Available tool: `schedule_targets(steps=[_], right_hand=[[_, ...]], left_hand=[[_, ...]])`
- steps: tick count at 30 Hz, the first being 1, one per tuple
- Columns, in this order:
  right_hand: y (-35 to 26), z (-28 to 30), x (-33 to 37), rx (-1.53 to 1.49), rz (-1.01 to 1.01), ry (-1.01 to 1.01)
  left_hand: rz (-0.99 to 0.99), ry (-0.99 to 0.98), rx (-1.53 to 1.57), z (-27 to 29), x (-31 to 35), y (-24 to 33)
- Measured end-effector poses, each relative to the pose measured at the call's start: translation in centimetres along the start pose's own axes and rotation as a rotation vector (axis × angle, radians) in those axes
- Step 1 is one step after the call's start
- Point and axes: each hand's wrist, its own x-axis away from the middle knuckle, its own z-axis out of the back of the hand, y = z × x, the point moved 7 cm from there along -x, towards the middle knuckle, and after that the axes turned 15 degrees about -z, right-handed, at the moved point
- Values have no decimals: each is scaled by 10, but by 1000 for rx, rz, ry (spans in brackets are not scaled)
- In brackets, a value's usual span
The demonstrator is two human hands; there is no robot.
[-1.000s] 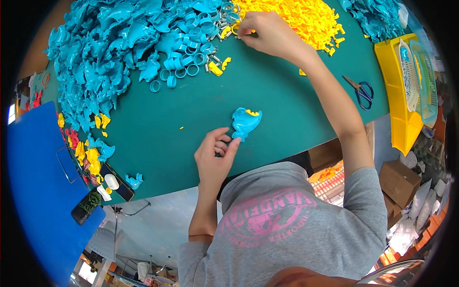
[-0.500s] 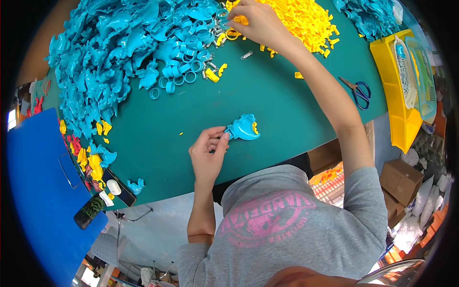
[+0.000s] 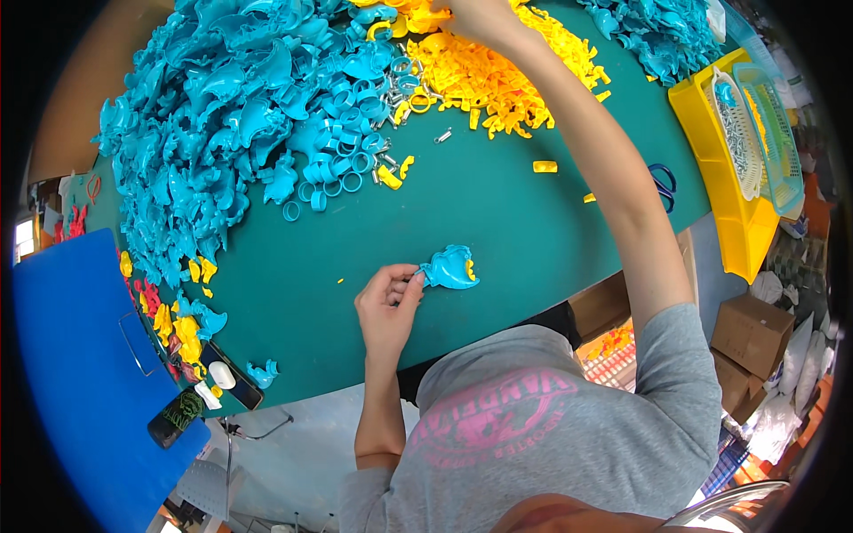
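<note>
Green surface (image 3: 498,222) fills my view, heaped with blue plastic parts (image 3: 231,115) beyond my left hand and yellow plastic parts (image 3: 498,75) around my right. Yellow bin (image 3: 724,222) and cardboard boxes (image 3: 751,329) sit off to my right, a blue board (image 3: 80,373) to my left. My left hand (image 3: 386,306) pinches a blue toy piece (image 3: 451,268) by its end, fingers curled. My right hand (image 3: 480,13) reaches into the yellow heap at the frame's edge; I cannot tell its grip.
</note>
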Motion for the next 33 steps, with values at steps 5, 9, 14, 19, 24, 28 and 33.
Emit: schedule_targets(steps=[5, 9, 14, 19, 24, 28, 33], right_hand=[[14, -4, 7, -178, -174, -191], [7, 26, 26, -334, -215, -242], [-22, 32, 97, -570, -155, -592], [-53, 43, 166, -551, -85, -764], [-55, 45, 166, -353, -219, -637], [-93, 55, 150, -133, 385, -348], [-75, 34, 148, -49, 380, -415]], left_hand=[[4, 3, -1, 1, 0, -2], [-5, 11, 32, 0, 1, -4], [20, 12, 16, 2, 3, -5], [21, -8, 14, 0, 0, -4], [17, -21, -12, 1, -1, -3], [35, 13, 10, 1, -1, -2], [28, 26, 59, 0, -1, -3]])
